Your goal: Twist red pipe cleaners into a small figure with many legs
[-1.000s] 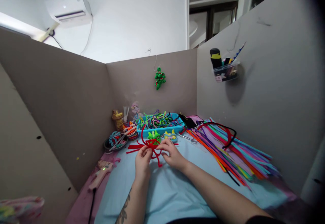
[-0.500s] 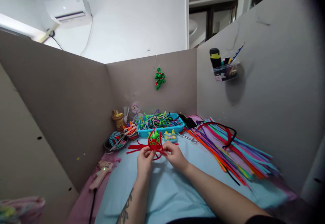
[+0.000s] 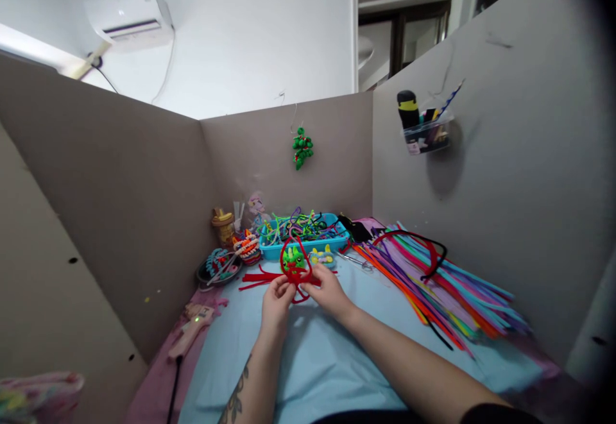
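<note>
Between both hands is a red pipe cleaner piece point(image 3: 297, 275), bent into several loops around a middle knot. My left hand point(image 3: 278, 294) pinches its left side between thumb and fingertips. On the other side, my right hand point(image 3: 326, 290) is closed on the piece near the centre. Just behind it sits a green figure with eyes point(image 3: 291, 257), partly covered by a red loop. Loose red pipe cleaners point(image 3: 260, 277) lie on the table left of the piece. A yellow and blue figure point(image 3: 322, 257) is beyond my right hand.
A blue tray point(image 3: 276, 250) of tangled pipe cleaners stands at the back. Scissors point(image 3: 359, 261) and a big bundle of coloured pipe cleaners point(image 3: 443, 283) lie right. At left are a pink glue gun point(image 3: 190, 334), a dark bowl point(image 3: 205, 279) and an orange-white woven piece point(image 3: 247, 246).
My right hand has moved slightly left, closer to the left hand. The red loop at the top has opened wider and leans over the green figure.
</note>
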`<state>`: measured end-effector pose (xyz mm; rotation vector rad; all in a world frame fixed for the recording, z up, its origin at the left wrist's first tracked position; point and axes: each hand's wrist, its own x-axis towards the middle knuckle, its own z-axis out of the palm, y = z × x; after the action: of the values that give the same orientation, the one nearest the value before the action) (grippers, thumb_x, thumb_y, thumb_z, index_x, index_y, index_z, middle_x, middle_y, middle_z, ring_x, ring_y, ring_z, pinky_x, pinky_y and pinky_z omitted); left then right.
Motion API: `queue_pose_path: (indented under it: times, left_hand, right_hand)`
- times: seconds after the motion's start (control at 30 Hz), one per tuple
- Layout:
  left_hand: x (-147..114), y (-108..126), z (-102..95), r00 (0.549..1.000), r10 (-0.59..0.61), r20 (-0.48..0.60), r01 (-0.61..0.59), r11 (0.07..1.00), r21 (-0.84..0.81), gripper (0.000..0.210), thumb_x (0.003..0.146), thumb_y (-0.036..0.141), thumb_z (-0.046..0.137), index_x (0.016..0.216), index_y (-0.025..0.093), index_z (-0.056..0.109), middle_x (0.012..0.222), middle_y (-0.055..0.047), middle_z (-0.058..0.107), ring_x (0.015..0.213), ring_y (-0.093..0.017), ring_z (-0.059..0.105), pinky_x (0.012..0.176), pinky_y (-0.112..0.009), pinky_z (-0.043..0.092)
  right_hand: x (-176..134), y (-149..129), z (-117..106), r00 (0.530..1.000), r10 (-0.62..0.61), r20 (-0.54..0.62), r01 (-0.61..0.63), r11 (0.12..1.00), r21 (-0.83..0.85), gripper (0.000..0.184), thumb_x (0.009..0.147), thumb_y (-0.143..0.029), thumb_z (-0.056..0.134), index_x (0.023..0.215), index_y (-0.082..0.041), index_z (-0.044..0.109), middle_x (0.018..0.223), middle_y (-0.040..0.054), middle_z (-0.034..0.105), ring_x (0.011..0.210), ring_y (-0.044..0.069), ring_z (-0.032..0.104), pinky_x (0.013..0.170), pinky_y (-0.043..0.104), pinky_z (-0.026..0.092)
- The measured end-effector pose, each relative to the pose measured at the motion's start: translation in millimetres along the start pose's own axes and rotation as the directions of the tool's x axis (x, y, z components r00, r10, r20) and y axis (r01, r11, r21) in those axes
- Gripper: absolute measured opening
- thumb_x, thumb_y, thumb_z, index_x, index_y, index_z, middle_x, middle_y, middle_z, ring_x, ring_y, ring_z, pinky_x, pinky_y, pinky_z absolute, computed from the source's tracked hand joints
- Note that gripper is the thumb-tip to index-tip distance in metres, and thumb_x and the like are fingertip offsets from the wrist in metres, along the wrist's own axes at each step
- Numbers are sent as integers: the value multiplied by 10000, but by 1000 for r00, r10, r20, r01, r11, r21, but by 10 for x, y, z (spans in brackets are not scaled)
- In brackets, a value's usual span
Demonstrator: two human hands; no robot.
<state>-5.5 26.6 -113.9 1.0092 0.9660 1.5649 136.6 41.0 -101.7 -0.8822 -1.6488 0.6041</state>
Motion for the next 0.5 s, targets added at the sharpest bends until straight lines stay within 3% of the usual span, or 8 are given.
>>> queue_pose_path:
  times: [0.1, 0.23, 0.37, 0.5]
  left_hand:
    - [-11, 15, 12, 999, 12, 30, -12, 1000, 6, 386, 554, 286, 760, 863, 130, 589, 758, -53, 674, 655, -122, 601, 613, -208, 414]
    - [-38, 49, 38, 997, 35, 67, -37, 999, 29, 348, 550, 259, 764, 823, 129, 591, 713, -45, 669, 628, -123, 596, 598, -211, 422]
    - [-48, 55, 48, 996, 55, 75, -60, 997, 56, 344, 542, 251, 766, 819, 127, 604, 703, -50, 669, 637, -140, 606, 597, -223, 437]
    - [-36, 32, 42, 995, 57, 82, -63, 996, 69, 337, 543, 269, 764, 813, 131, 617, 758, -70, 682, 689, -168, 624, 641, -252, 457]
  right_hand:
    - [-4, -16, 8, 999, -25, -23, 24, 998, -62, 60, 717, -233, 611, 689, -180, 617, 775, 34, 536, 795, 182, 518, 753, 314, 417]
    - [15, 50, 36, 998, 29, -49, -30, 999, -21, 196, 704, -271, 615, 561, -175, 524, 759, 22, 485, 745, 168, 492, 709, 299, 406]
    - [34, 163, 66, 991, 130, -19, -129, 991, 47, 247, 688, -313, 615, 523, -168, 501, 832, 31, 469, 788, 172, 495, 747, 310, 398]
    - [36, 204, 69, 989, 149, -2, -149, 988, 35, 217, 670, -305, 617, 529, -167, 526, 865, 35, 458, 865, 192, 486, 806, 322, 382]
